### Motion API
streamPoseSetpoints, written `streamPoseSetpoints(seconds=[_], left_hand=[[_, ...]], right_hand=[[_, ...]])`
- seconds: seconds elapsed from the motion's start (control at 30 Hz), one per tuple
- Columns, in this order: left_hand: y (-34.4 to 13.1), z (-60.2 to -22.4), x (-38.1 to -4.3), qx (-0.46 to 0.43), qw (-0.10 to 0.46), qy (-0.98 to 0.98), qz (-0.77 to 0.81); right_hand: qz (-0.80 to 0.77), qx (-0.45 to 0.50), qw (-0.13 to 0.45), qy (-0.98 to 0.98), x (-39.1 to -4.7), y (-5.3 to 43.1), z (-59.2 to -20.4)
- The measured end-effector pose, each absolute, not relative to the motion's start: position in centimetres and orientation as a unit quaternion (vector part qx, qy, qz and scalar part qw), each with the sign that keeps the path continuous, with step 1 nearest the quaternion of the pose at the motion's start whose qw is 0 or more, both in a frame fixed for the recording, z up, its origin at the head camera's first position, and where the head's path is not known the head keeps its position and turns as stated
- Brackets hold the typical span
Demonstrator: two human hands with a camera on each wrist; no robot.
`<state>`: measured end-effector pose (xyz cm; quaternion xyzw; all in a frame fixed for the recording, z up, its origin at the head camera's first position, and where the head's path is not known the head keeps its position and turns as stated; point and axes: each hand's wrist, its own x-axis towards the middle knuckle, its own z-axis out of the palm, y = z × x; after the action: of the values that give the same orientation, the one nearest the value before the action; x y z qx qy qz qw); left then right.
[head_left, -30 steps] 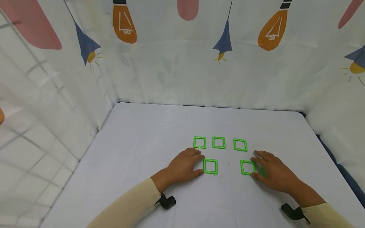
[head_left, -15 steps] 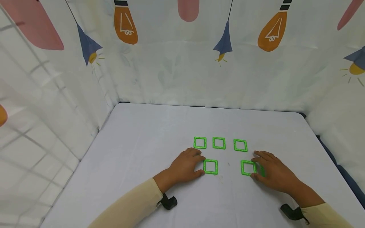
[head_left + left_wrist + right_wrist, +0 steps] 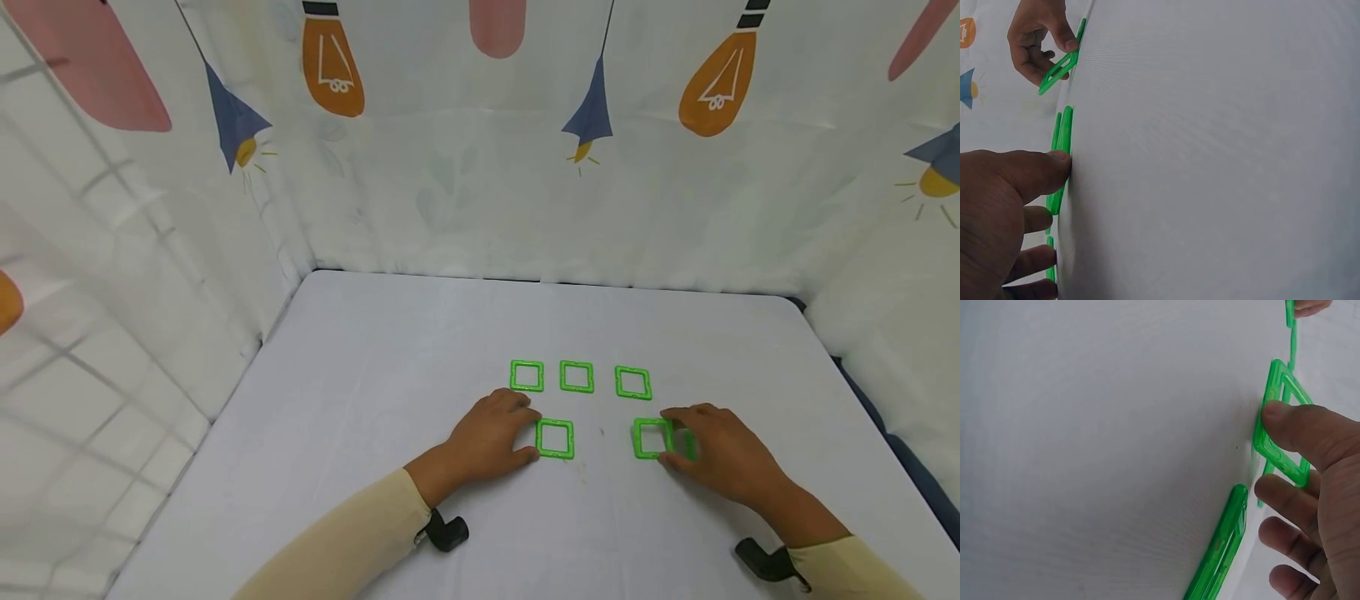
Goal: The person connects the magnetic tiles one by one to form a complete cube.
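My left hand (image 3: 486,437) holds an open-centred green square magnetic tile (image 3: 570,440) by its left side, thumb at the near corner and index finger at the far one. That tile lies low on the table, seen edge-on in the left wrist view. Thumb and index finger of my right hand (image 3: 723,450) pinch a matching green tile (image 3: 637,439), which stands tilted off the table in the right wrist view. Beneath my right palm another green tile (image 3: 1217,550) lies flat, mostly hidden by the hand in the head view.
Three more green tiles make a row farther back: a left one (image 3: 513,376), a middle one (image 3: 563,376) and a right one (image 3: 619,382). The white table (image 3: 405,333) ends at a printed curtain (image 3: 465,192) behind and at the left.
My right index finger has drawn in to the far edge of the right tile, which has tipped up slightly. The left hand keeps its place on its tile.
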<state>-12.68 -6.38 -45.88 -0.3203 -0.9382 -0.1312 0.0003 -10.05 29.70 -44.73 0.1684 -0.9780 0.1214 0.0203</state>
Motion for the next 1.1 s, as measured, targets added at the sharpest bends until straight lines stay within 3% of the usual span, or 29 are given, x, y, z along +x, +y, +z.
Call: streamPoseSetpoints(seconds=[1.1], left_hand=[[-6.3,-45.6,-12.6,-0.317,-0.001,-0.938,-0.138]], right_hand=[[0.174,0.158,0.054,-0.970,-10.6,28.5,-44.2]])
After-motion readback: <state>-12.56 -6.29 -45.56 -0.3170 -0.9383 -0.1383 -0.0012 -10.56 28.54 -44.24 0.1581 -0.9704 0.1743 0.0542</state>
